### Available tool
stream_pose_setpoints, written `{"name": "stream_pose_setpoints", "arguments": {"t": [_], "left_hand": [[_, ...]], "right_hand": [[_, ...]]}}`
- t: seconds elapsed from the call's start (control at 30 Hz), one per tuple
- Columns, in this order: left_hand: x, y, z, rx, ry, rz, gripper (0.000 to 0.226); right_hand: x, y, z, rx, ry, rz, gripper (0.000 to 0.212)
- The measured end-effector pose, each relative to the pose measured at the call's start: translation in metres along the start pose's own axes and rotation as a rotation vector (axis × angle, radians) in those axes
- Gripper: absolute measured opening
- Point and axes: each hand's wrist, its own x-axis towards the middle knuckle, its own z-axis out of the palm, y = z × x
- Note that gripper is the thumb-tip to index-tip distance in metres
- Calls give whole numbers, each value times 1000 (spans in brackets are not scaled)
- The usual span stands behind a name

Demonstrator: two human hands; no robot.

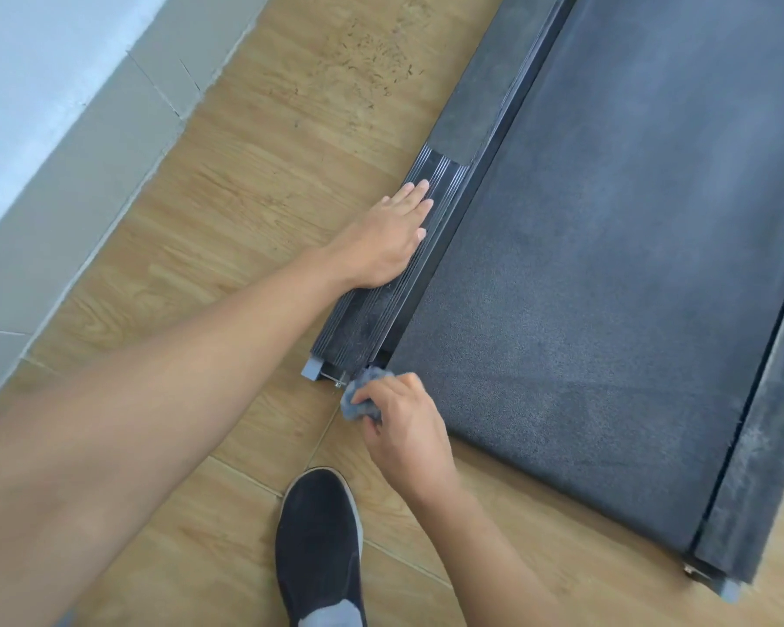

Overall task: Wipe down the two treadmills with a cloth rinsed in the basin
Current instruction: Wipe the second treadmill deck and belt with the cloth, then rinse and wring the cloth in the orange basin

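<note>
– Cloth first: where is it?
– Bunched small and blue-grey, at the rear corner of the treadmill, where the near side rail ends and the belt begins. The right hand is curled round it, holding it just beside a small bolt at the rail's end.
– And the other of the hands?
– The left hand lies flat, fingers straight and close together, on the ribbed top of that same rail, further up the treadmill from the cloth. It holds nothing. I'd say it braces the person.
– So which step?
– Wiping, I judge, at this treadmill's rear corner. The ribs nearest the cloth look grey with dust, and the far rail across the belt is dusty too, so a good deal seems undone.
– What does the next move call for?
– Probably working the cloth into the gap at the rail's end, then drawing it up along the ribs. Grooves want firm pressure along their length, and the left hand would have to lift clear.
– Around the treadmill?
– Wood-look floor beside it, with scattered debris near the rail's upper stretch, a dark shoe just behind the rear corner, and a pale wall beyond the floor. No basin or second treadmill shows.
</note>
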Motion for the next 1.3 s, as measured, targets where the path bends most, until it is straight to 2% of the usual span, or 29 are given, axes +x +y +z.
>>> {"name": "stream_pose_setpoints", "arguments": {"t": [0.07, 0.13, 0.2, 0.3, 0.37, 0.43, 0.5, 0.6, 0.67, 0.77, 0.87, 1.03, 1.17, 1.3], "left_hand": [[-5, 1, 5, -44, 7, -18, 55], [-4, 4, -4, -71, -45, -43, 56], [-2, 14, -32, -29, -216, -109, 62], [-17, 51, -91, 86, -522, -242, 87], [-38, 88, -126, 100, -539, -237, 91], [-59, 127, -159, 99, -452, -217, 84], [-83, 169, -195, 196, -414, -185, 74], [-122, 248, -253, 409, -558, -124, 73], [-142, 311, -296, 448, -636, -53, 68], [-167, 414, -372, 421, -660, 30, 43], [-192, 509, -463, 384, -625, 105, 24], [-263, 604, -604, 399, -427, 217, 33], [-288, 631, -651, 457, -386, 396, 57], [-246, 670, -646, 715, -454, 529, 66]], "right_hand": [[-7, -10, -10, 18, -180, 100, 27], [-11, -21, -40, 32, -249, 219, 26], [-11, -38, -92, -2, -233, 266, 24], [-4, -67, -183, -134, -163, 319, 22], [1, -96, -237, -201, -128, 353, 20], [3, -129, -285, -259, -139, 345, 19], [-3, -165, -335, -331, -174, 332, 18], [-33, -211, -419, -406, -180, 289, 16], [-69, -233, -486, -474, -183, 283, 18], [-137, -258, -594, -572, -189, 405, 22], [-214, -288, -700, -531, -103, 582, 21], [-335, -362, -828, -398, 17, 714, 20], [-404, -371, -879, -353, 252, 787, 15], [-438, -371, -902, -229, 532, 922, 21]]}}
